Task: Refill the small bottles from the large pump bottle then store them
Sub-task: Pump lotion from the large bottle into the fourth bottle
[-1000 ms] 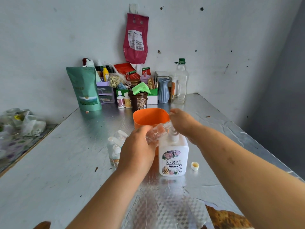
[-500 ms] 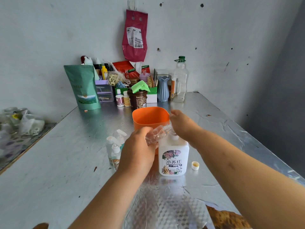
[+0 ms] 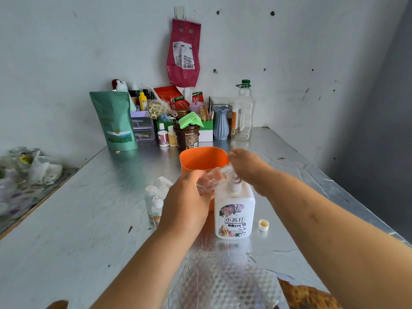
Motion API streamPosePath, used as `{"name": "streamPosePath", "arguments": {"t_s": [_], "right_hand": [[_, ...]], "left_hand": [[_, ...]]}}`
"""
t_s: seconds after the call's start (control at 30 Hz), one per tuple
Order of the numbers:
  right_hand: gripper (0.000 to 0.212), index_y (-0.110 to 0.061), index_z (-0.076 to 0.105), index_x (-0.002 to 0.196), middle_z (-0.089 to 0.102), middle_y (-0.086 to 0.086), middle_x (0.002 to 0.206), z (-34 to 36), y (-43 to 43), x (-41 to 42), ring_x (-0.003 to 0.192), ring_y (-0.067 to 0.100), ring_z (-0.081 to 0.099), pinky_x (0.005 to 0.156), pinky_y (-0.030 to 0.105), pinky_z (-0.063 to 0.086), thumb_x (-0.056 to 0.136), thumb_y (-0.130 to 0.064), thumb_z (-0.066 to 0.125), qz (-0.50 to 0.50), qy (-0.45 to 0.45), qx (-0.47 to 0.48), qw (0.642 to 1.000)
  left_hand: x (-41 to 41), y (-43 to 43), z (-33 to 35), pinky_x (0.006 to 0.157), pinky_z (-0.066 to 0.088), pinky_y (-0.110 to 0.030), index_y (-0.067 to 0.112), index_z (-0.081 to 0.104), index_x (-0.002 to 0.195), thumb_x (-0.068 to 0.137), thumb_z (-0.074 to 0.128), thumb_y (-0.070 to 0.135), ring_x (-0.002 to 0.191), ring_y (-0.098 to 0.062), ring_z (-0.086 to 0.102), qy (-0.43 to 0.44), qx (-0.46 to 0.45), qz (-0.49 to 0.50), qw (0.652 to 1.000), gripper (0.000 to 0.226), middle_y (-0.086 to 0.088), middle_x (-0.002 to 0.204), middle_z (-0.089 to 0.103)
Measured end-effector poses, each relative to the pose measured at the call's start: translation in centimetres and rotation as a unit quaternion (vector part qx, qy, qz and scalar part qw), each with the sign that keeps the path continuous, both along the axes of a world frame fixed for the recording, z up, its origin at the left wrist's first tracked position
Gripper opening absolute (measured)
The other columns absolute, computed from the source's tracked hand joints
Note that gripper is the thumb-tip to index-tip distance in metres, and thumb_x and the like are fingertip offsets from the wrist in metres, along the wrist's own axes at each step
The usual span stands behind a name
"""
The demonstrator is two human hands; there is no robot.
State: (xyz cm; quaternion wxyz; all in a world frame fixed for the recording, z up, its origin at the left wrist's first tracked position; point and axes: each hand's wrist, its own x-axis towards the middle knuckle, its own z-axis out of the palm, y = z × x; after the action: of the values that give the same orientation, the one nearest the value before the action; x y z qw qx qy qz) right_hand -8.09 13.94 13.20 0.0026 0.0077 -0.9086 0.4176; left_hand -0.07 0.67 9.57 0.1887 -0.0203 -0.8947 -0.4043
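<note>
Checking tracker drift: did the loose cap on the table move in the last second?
No. The cap still lies just right of the pump bottle base, same gap.

On the table the pump bottle stands in the middle, the tub just behind it and 1 loose cap just to its right. A cluster of small bottles stands to its left, partly behind the left hand, which holds 1 small bottle tilted toward the pump head, under the right hand. Against the back wall: a pouch left, a vase and tall bottle right.
</note>
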Motion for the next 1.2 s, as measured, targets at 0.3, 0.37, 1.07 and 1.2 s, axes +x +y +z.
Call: {"name": "streamPosePath", "arguments": {"t_s": [0.3,0.37,1.07,1.2], "right_hand": [[0.04,-0.007,0.045,0.133,0.051,0.018,0.132,-0.4,0.0,-0.5,0.123,0.036,0.048,0.106,0.05,0.037,0.1,-0.022,0.029,-0.003,0.006,0.033,0.999],[0.039,-0.007,0.044,0.133,0.051,0.018,0.133,-0.7,-0.1,-0.8,0.124,0.036,0.047,0.107,0.05,0.036,0.1,-0.022,0.028,-0.004,0.01,0.046,0.999],[0.041,-0.009,0.042,0.136,0.048,0.017,0.136,-0.4,0.0,-0.7,0.127,0.036,0.044,0.109,0.05,0.034,0.099,-0.023,0.029,-0.015,-0.002,0.03,0.999],[0.04,-0.01,0.044,0.135,0.05,0.016,0.134,-0.5,0.0,-0.6,0.126,0.034,0.046,0.108,0.049,0.034,0.1,-0.023,0.029,-0.012,0.005,0.046,0.999]], "left_hand": [[-0.5,-0.3,-0.8,0.077,0.041,-0.022,0.032,0.066,0.114,0.086,0.072,0.019,0.097,-0.012,0.061,-0.012,-0.003,0.014,1.0,0.032,0.009,0.111,0.068],[-0.7,-0.4,-1.0,0.076,0.04,-0.021,0.032,0.065,0.114,0.086,0.072,0.019,0.094,-0.011,0.06,-0.015,-0.005,0.016,1.0,0.031,0.009,0.11,0.068],[-0.3,-0.6,-0.8,0.077,0.041,-0.021,0.034,0.063,0.12,0.088,0.068,0.014,0.1,-0.014,0.062,-0.002,-0.031,0.013,0.999,0.038,0.008,0.114,0.068],[-0.4,-0.6,-0.9,0.077,0.041,-0.022,0.034,0.063,0.118,0.088,0.069,0.015,0.1,-0.015,0.062,0.0,-0.031,0.011,0.999,0.036,0.008,0.113,0.068]]}}
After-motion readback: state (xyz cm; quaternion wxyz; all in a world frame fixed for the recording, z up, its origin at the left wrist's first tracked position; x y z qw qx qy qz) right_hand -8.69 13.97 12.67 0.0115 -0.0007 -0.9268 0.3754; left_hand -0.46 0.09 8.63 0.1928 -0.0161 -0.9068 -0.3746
